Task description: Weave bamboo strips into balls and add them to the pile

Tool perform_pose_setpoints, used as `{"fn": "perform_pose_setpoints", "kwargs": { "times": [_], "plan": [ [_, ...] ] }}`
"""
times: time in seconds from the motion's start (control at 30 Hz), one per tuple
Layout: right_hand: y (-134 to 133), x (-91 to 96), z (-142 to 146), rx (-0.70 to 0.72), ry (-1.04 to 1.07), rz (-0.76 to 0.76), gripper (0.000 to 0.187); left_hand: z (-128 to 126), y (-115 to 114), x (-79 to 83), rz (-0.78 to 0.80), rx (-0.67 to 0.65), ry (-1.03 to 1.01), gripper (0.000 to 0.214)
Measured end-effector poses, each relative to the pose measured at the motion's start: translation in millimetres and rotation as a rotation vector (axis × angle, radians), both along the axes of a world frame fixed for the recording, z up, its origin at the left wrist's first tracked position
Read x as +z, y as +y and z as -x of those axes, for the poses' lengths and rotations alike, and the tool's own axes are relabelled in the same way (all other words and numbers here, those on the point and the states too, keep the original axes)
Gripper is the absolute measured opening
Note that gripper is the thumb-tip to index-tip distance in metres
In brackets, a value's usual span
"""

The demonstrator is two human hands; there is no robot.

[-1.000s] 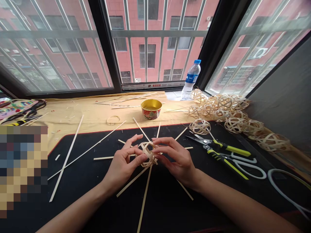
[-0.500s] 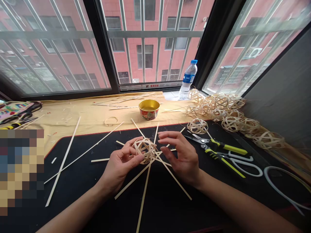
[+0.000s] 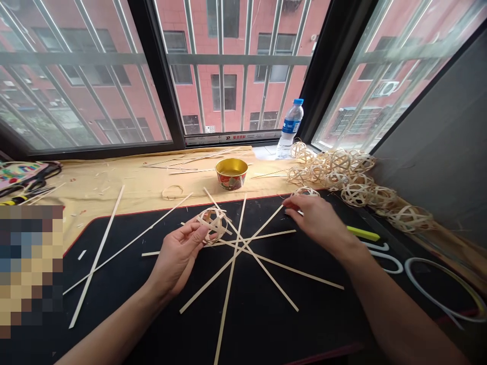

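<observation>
A small woven ball of pale bamboo strips [image 3: 213, 225] is in my left hand [image 3: 178, 256], thumb in front and fingers behind. Beside it on the black mat lie several flat bamboo strips [image 3: 266, 220], crossed in a star. My right hand [image 3: 317, 218] is over the far right of the mat, palm down, its fingers bent and slightly apart. Its fingertips are by the upper right end of one strip, just in front of another woven ball [image 3: 306, 191]. I see nothing held in it. Yellow-handled pliers [image 3: 363, 233] and white-handled scissors [image 3: 388, 261] are partly hidden behind this hand and wrist.
Many woven balls [image 3: 338, 165] are heaped at the right, near a water bottle [image 3: 291, 129]. A gold-lined bowl [image 3: 231, 175] stands behind the mat [image 3: 152, 324]. Loose strips [image 3: 101, 248] lie at left. A white coil [image 3: 443, 289] rests at the right edge.
My right hand has moved away from the woven ball, to the right and farther back, now covering much of the pliers. My left hand has shifted slightly left and up with the ball.
</observation>
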State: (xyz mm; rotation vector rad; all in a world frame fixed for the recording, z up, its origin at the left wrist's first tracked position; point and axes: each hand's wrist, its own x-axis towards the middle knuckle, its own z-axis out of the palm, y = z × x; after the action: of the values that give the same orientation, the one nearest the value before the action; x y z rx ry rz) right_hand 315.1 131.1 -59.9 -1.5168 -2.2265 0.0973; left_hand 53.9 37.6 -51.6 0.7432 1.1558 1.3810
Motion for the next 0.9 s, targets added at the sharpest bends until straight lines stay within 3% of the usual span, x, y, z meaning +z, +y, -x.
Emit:
{"fn": "perform_pose_setpoints", "kwargs": {
  "times": [0.13,0.27,0.37,0.47,0.6,0.77,0.9],
  "plan": [
    [-28,-13.4,-54,-0.073,-0.073,0.026,0.024,2,0,2.2,-0.02,-0.026,-0.032,0.025],
    [-49,-48.9,-108,-0.124,-0.271,-0.016,0.053,3,-1,-1.9,-0.037,-0.045,-0.002,0.025],
    [-51,-60.1,-126,-0.089,-0.355,-0.029,0.072,2,-2,-2.6,-0.024,-0.054,0.023,0.024],
    [-47,-53.8,-126,-0.045,-0.388,0.021,0.078,-1,-4,1.3,-0.014,-0.071,-0.006,0.025],
    [-47,-41.6,-120,-0.041,-0.384,0.076,0.07,-4,-6,5.3,-0.031,-0.106,-0.035,0.026],
    [-69,-29.8,-122,0.012,-0.42,-0.153,0.065,-4,-8,2.6,-0.131,-0.113,0.088,0.015],
    [-95,-9.5,-110,0.114,-0.341,-0.268,0.063,-4,-10,4.5,-0.128,-0.103,0.094,0.016]
  ]
}}
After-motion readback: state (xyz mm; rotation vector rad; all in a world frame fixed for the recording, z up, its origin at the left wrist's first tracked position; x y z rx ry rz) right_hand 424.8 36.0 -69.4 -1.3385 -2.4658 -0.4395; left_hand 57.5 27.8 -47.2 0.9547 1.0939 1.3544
